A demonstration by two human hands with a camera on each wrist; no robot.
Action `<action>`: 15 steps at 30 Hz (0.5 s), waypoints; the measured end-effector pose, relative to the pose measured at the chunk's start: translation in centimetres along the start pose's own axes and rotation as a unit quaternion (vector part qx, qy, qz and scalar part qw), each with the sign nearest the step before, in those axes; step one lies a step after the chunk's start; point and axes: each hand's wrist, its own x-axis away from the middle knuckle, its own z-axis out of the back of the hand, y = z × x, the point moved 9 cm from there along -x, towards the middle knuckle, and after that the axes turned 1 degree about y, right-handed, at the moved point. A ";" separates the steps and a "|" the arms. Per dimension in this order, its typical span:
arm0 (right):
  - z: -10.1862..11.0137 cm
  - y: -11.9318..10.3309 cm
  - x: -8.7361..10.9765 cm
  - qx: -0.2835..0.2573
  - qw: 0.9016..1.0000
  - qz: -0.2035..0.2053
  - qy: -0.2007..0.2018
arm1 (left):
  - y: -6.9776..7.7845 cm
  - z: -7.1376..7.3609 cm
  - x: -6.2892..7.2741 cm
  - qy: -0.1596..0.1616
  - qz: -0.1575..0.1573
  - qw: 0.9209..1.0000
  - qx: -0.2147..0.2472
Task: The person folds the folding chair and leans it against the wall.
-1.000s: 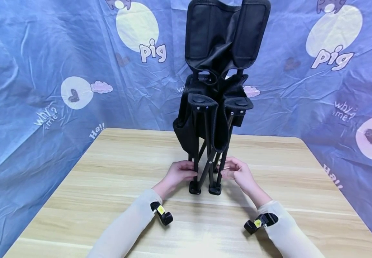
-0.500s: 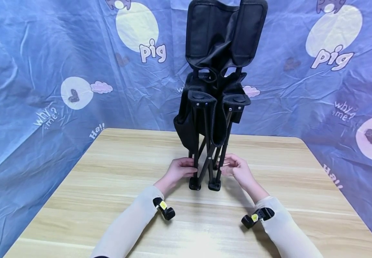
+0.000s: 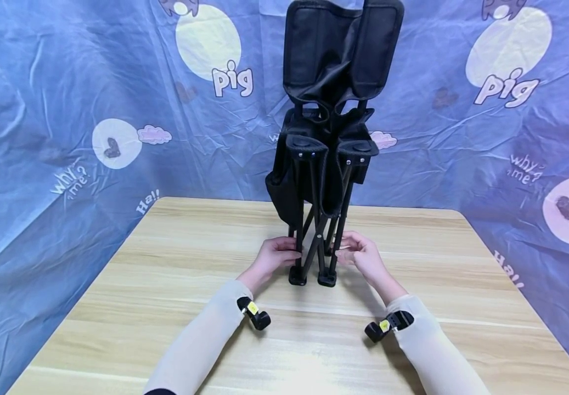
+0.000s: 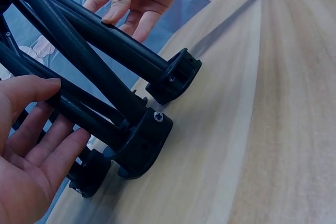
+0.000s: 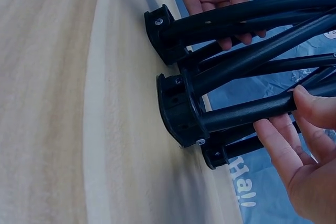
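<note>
A black folding camp chair (image 3: 309,164) stands upright and mostly folded, its fabric back on top and its crossed tube legs bunched together below. My left hand (image 3: 275,255) pinches the front left leg just above its plastic foot (image 4: 139,148), thumb in front and fingers behind. On the other side, my right hand (image 3: 363,260) holds the front right leg (image 5: 247,111) low down between thumb and fingers. The feet are close together on the wooden tabletop (image 3: 190,236). Bunched fabric and front legs hide parts of the rear legs.
A blue printed cloth (image 3: 116,82) hangs behind and at both sides of the table. Both pale sleeves (image 3: 200,334) lie over the near part of the tabletop, with a small black camera (image 3: 259,320) on each wrist.
The chair has shifted slightly back, away from me, and both hands have moved with it. Its right side has come a little to the left, closer to the left side.
</note>
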 end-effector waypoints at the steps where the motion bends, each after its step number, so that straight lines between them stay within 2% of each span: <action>1: 0.0 0.0 -0.1 -0.001 1.000 0.002 -0.001 | 0.0 0.0 -0.1 0.001 -0.001 1.000 0.000; 6: 0.1 -0.1 -0.4 -0.009 1.000 0.000 0.003 | 0.2 0.1 -0.4 0.001 -0.005 1.000 0.002; 15: 0.2 0.2 -1.1 -0.006 1.000 -0.013 0.013 | -0.3 0.3 -1.1 0.013 0.012 1.000 0.016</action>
